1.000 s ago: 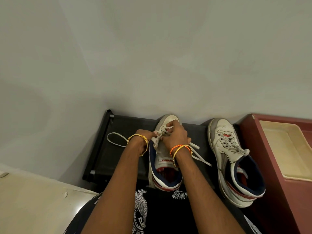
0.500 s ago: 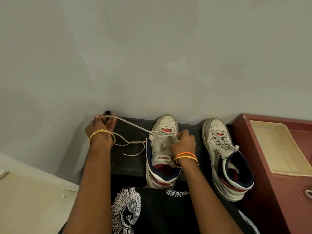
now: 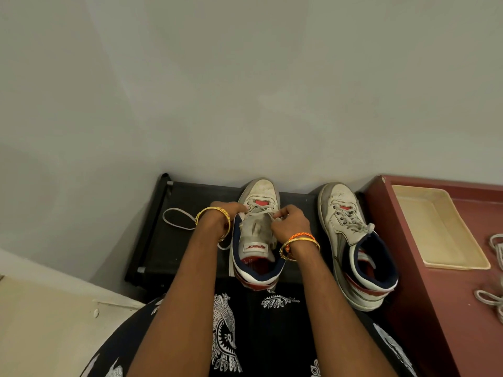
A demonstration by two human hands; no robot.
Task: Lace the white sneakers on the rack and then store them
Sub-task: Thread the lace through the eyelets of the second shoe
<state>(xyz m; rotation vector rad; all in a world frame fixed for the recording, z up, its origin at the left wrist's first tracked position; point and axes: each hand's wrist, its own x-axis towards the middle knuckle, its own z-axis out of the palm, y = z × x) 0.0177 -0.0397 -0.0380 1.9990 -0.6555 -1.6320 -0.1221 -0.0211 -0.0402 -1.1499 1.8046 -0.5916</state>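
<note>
Tray [image 3: 435, 229] beside laced sneaker [image 3: 353, 240]

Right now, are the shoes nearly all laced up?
About halfway. The right sneaker looks laced already. Both hands, left and right, pinch the lace at the left sneaker, where only the lowest eyelets are threaded. Left: finish lacing it, then store both; they sit on the rack.
</note>
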